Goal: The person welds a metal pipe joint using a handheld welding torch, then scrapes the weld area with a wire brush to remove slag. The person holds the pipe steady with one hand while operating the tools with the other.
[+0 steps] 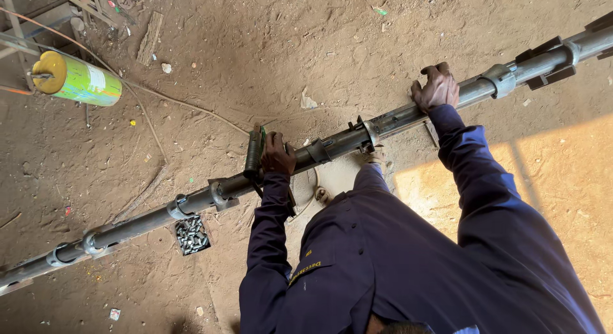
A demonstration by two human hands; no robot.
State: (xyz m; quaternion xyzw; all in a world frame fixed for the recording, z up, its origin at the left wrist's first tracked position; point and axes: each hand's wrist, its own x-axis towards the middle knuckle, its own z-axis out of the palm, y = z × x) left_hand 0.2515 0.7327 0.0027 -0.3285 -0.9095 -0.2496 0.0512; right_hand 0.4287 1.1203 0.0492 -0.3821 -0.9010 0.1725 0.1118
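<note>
Long steel pipe (332,142) runs diagonally above the dirt floor (268,46). Left hand (277,154) closed on a green tool (255,152) at the pipe. Right hand (435,86) clamped on the pipe, well apart from the left. Small tray (191,235) below the pipe holds grey bolts. Green-yellow canister (76,79) upper left; contents unseen.

Green-yellow cylinder (78,80) upper left; tray of small metal bolts (191,234) lower left on dirt floor (255,46); wood scrap (151,37) top.
</note>
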